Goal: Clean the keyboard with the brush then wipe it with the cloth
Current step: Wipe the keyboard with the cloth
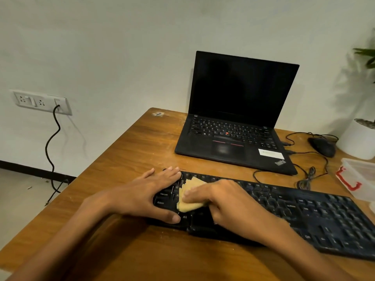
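The keyboard [284, 209] is black and full-size with pale key legends. It lies flat on the wooden table [142, 149], running from the middle out to the right, its right end slightly nearer. The cloth [190, 197] is small, yellow and loosely folded. It rests on the keys at the keyboard's left end, just right of Caps Lock and Shift.

Dim warm light, soft shadows, wide-angle edges
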